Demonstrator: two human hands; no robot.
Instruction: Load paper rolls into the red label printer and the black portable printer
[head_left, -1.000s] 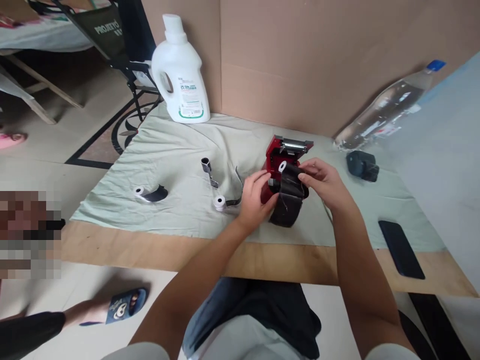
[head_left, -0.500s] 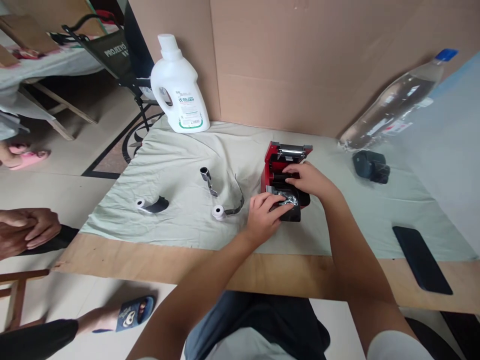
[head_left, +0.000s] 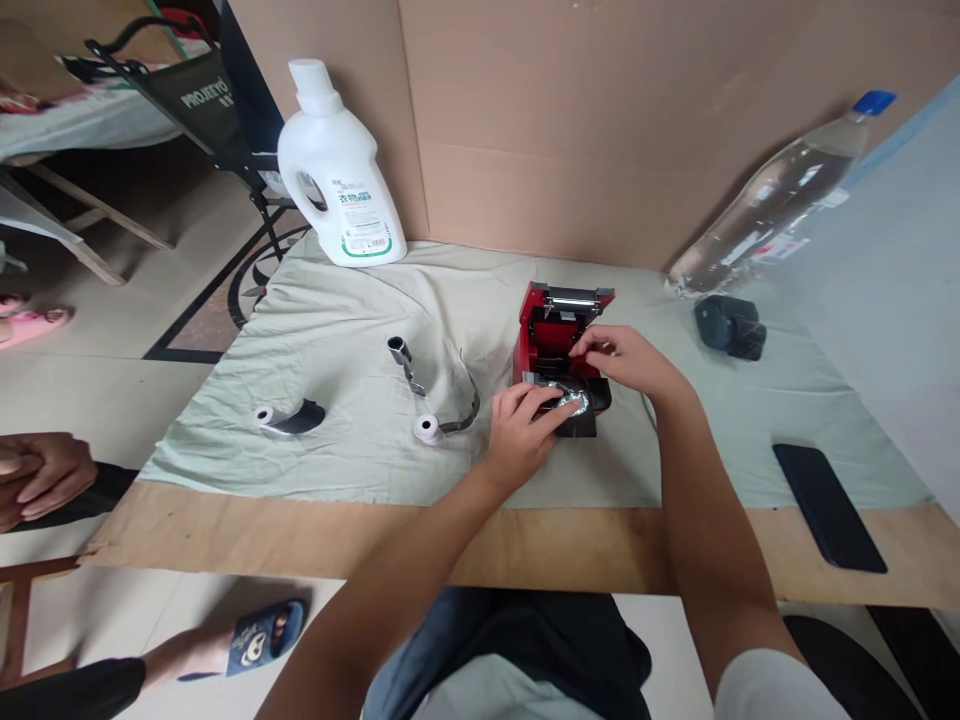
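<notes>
Red printer (head_left: 559, 330), lid up, on the cloth-covered tabletop (head_left: 360, 310). Our left hand (head_left: 525, 428) lies on black paper (head_left: 583, 426) at its front; we can't tell if gripping. Our right hand (head_left: 626, 358), fingers parted, is at its opening. Left of printer: paper rolls (head_left: 427, 430), farther off, chair (head_left: 191, 95), tiled floor (head_left: 120, 400).
</notes>
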